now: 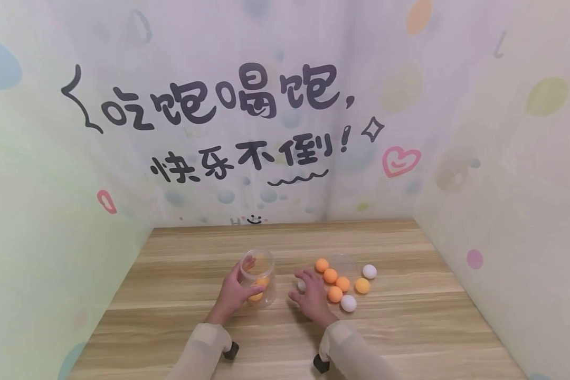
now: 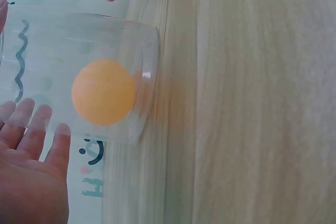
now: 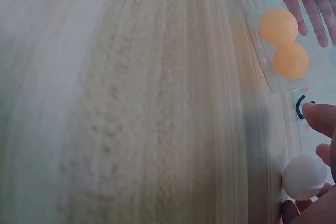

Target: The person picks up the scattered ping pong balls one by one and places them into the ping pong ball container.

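Note:
My left hand [image 1: 233, 293] holds a clear plastic jar [image 1: 267, 295] that stands upright on the table, thumb on the near side and fingers around the far side. Inside the jar lie orange ping-pong balls [image 3: 278, 26]; two show in the right wrist view. To the right of the jar, my right hand [image 1: 313, 298] hovers low over a white ping-pong ball [image 3: 304, 177]. Its fingers are spread about that ball, and the thumb [image 3: 321, 118] stands apart from it. Whether a fingertip touches the ball I cannot tell.
Right of my right hand lie several orange balls [image 1: 335, 294], a yellower ball [image 1: 362, 286] and white balls [image 1: 349, 303]. A clear round lid [image 1: 344, 259] lies behind them on the wooden table [image 1: 180, 253]. Printed fabric walls [image 1: 285, 200] enclose the back and sides.

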